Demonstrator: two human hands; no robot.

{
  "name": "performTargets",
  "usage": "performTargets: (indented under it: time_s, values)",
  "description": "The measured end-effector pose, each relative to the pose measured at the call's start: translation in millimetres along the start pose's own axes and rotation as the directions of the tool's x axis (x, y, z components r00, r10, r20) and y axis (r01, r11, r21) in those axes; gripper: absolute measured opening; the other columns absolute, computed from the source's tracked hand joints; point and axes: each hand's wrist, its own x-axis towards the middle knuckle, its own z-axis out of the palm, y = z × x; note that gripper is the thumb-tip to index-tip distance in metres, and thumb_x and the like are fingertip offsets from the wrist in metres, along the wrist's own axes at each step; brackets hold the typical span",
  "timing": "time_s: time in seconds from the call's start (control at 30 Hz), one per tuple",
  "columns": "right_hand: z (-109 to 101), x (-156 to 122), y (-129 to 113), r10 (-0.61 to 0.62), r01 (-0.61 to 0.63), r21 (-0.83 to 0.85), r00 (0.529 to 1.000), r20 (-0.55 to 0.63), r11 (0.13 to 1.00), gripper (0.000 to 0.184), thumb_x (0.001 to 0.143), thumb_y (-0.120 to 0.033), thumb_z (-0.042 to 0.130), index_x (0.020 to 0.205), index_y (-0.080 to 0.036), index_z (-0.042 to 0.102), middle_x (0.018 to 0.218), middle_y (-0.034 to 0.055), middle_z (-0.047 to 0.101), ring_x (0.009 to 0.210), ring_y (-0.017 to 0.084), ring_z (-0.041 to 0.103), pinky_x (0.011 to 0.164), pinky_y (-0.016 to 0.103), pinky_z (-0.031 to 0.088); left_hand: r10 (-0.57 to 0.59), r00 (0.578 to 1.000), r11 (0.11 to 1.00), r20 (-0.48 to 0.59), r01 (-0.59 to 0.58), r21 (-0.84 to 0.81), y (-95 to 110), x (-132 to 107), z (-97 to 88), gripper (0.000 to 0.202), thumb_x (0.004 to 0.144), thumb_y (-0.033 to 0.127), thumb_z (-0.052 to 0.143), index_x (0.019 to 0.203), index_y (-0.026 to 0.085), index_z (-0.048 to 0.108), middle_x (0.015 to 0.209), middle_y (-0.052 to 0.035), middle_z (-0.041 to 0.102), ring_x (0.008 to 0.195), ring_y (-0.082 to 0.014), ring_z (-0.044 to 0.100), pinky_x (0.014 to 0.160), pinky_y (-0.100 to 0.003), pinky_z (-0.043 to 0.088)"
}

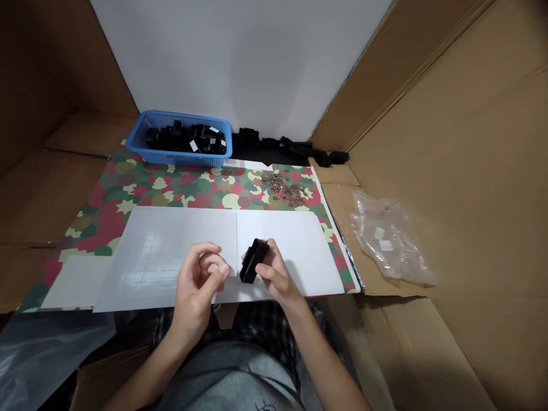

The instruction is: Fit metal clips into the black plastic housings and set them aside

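Note:
My right hand (280, 278) is closed on a black plastic housing (253, 261), a hollow rectangular piece tilted over the white sheet (295, 231). The thumb presses on its near side and the fingers are behind it. To the left of the housing, and apart from it, is my left hand (196, 284), its fingers curled in and its thumb against the fingertips. Whatever that pinch holds, if anything, is too small or hidden to make out. Farther back, a heap of small metal pieces (283, 189) lies on the patterned cover (205, 191).
At the back left stands a blue basket (141, 145) full of black plastic parts. More black parts (295, 146) lie along the back wall. A clear plastic bag (389, 237) rests on cardboard at right. Cardboard walls (462, 142) enclose the sides.

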Motion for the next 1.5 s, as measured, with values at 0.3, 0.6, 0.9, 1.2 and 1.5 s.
performTargets:
  time_s: [0.3,0.6,0.9,1.2,1.5]
  values:
    - [-37,3,-30,-0.018,0.281,-0.937,0.959,0.284,0.207,0.022,0.079,-0.021,0.056,0.1,-0.026,0.059,0.095,0.0072,0.053,0.089,0.026,0.049,0.077,0.042,0.044,-0.061,0.995,0.991,-0.085,0.05,-0.126,8,16,-14.1,0.02,0.063,0.024,0.072,0.079,0.019,0.06,0.058,0.0056,0.047,0.052,-0.0071,0.041,0.053,-0.021,0.032]
    - [-65,0,-10,-0.034,0.136,-0.919,0.99,0.133,0.37,0.015,0.076,-0.03,0.064,0.088,-0.026,0.057,0.09,0.0048,0.052,0.092,0.026,0.045,0.085,0.047,0.042,-0.112,0.993,0.993,0.046,0.114,-0.025,3,19,-6.6,0.016,0.064,0.026,0.068,0.075,0.019,0.059,0.055,0.0046,0.046,0.054,-0.0105,0.041,0.053,-0.023,0.032]
    - [-41,1,-38,-0.218,0.3,-0.247,0.925,0.312,0.921,0.028,0.077,-0.048,0.065,0.088,-0.025,0.054,0.082,0.0009,0.055,0.076,0.018,0.053,0.068,0.032,0.043,-0.092,0.946,0.995,0.31,0.074,0.069,14,18,-4.6,0.014,0.074,0.025,0.068,0.083,0.02,0.058,0.06,0.0026,0.054,0.055,-0.01,0.045,0.049,-0.021,0.03]
    - [-10,-2,-32,-0.32,0.318,0.035,0.939,0.125,0.947,0.024,0.075,-0.045,0.069,0.085,-0.025,0.059,0.071,-0.0013,0.056,0.062,0.016,0.05,0.057,0.029,0.039,-0.152,0.903,0.988,0.402,0.149,0.039,27,1,8.1,0.016,0.076,0.025,0.068,0.08,0.02,0.054,0.057,0.0058,0.049,0.05,-0.0074,0.041,0.049,-0.02,0.033]
    - [-3,-2,-31,-0.36,0.353,0.077,0.925,0.119,0.932,0.025,0.073,-0.043,0.071,0.086,-0.025,0.06,0.07,-0.0013,0.056,0.06,0.014,0.051,0.054,0.027,0.039,-0.238,0.876,0.962,0.421,0.273,-0.024,29,-5,8.7,0.021,0.075,0.024,0.069,0.076,0.019,0.049,0.055,0.0071,0.047,0.05,-0.0057,0.039,0.047,-0.017,0.029]
